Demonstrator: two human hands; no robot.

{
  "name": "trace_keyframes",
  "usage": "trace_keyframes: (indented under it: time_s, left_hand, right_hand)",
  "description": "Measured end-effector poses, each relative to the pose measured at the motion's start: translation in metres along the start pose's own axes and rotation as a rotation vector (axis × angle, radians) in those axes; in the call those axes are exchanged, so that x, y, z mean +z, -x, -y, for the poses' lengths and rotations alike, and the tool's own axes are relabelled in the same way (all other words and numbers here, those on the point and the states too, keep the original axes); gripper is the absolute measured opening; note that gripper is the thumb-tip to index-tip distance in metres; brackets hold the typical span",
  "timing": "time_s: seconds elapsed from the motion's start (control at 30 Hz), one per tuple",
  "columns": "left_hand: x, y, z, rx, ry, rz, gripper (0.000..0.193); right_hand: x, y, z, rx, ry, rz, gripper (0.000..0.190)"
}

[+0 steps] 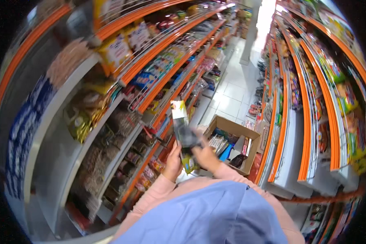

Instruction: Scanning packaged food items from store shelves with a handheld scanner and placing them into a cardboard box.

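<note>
My left hand (173,163) is closed around the lower side of a long, narrow stack or strip of packages (179,114), white and yellow at its far end and dark along the middle. A green-yellow packet (189,164) shows at its near end. Against its right side, my right hand (206,154) holds a dark, motion-blurred object (189,137); what it is cannot be told. Just right of my right hand, an open cardboard box (252,158) holds upright packets (218,143), a blue item (226,152) and a dark wrapped item (238,160).
Orange-edged store shelves (158,62) full of packaged snacks rise on the left, and similar shelves (306,91) line the right. Between them runs an aisle with a white tiled floor (231,94). Gold and green bags (80,122) hang over a left shelf edge.
</note>
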State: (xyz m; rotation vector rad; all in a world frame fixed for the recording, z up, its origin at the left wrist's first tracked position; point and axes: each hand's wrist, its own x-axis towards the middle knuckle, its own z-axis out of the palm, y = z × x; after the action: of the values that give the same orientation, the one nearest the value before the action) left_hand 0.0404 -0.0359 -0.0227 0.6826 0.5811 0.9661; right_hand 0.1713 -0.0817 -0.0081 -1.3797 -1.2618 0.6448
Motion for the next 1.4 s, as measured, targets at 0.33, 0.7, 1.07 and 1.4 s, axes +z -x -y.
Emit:
trace_keyframes:
  time_s: [0.33, 0.7, 1.07, 1.4]
  left_hand:
    - [-0.005, -0.007, 0.003, -0.109, 0.226, 0.249, 0.056]
    - [-0.045, 0.025, -0.023, -0.322, -0.305, -0.196, 0.050]
    - [-0.107, 0.105, -0.073, -0.082, -0.230, -0.602, 0.051]
    - [-0.102, 0.162, -0.089, 0.130, -0.175, -0.752, 0.050]
  right_hand:
    - [-0.009, -0.001, -0.022, 0.412, -0.247, 0.173, 0.044]
    - [-0.168, 0.041, -0.126, 0.914, -0.400, -0.224, 0.024]
    - [-0.157, 0.020, -0.358, 0.835, 0.765, 0.511, 0.036]
    - [-0.095, 0.013, -0.375, 1.101, 0.854, 0.234, 0.024]
